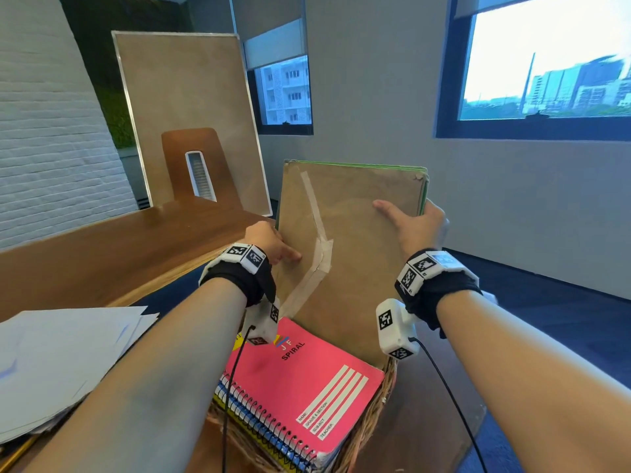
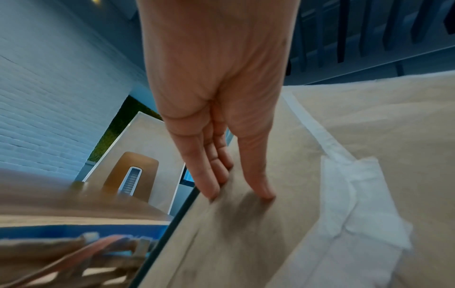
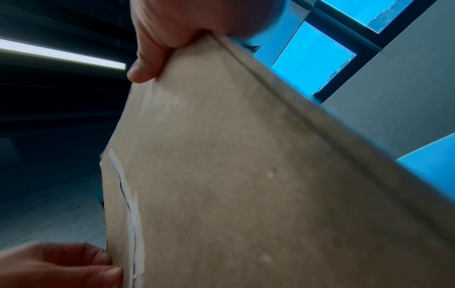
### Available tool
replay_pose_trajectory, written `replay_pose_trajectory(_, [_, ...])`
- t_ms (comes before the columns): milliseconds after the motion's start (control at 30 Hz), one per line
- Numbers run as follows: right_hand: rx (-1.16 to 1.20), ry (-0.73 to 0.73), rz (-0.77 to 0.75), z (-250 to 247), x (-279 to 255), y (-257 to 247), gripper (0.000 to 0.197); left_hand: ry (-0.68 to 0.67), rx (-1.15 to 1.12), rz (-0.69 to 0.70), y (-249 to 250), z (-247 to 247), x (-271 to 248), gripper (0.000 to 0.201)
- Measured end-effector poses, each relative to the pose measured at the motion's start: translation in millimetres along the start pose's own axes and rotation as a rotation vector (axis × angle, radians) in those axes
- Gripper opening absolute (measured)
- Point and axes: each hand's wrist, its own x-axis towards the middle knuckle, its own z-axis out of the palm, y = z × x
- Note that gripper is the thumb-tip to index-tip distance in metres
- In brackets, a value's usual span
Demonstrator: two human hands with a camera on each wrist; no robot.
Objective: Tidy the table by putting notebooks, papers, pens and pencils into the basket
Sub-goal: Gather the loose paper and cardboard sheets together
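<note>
Nearest, two bare forearms reaching forward, each wrist wrapped in a black band carrying white marker blocks and a thin black cable. Low at the left edge, a loose stack of white papers [image 1: 65, 360] lying on the wooden table [image 1: 102, 254]. Between the forearms, a woven basket [image 1: 382, 401] holding a stack of spiral notebooks, the pink notebook [image 1: 300, 380] on top, printed "SPIRAL", coil binding toward the viewer.

Just behind, standing nearly upright with its lower edge down inside the far side of the basket, a large brown-backed pad [image 1: 355, 240], green edges showing along its top and right side, a bent strip of pale tape [image 1: 319, 247] running down its cardboard back. Left hand [image 1: 269, 242] pinching the pad's left edge: thumb flat on the near face, fingers [image 2: 197, 155] wrapped behind the edge, clearly seen from the left wrist. Right hand [image 1: 415, 223] clamped on the pad's right edge higher up, thumb laid across the near face, fingers hidden behind; right wrist view showing the thumb [image 3: 145, 64] pressed on the cardboard.

Farther off, a framed brown board [image 1: 191, 107] leaning upright on the table's far end. Beyond, a white brick wall at left, grey walls, and two windows [image 1: 546, 63] showing buildings outside.
</note>
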Motion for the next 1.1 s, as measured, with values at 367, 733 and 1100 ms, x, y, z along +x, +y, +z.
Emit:
replay_pose_trajectory(367, [0.051, 0.017, -0.03, -5.8, -5.7, 5.3, 0.048, -0.081, -0.108, -0.061, -15.1, 11.5, -6.1, 0.04])
replay_pose_trajectory(733, [0.074, 0.002, -0.112, 5.8, -1.7, -0.5, 0.029, -0.111, 0.032, -0.049, -17.5, 0.6, -2.9, 0.067])
replay_pose_trajectory(1100, [-0.009, -0.009, -0.091, -0.1, -1.0, 6.0, 0.035, -0.116, 0.288, -0.064, -29.2, 13.4, -3.1, 0.058])
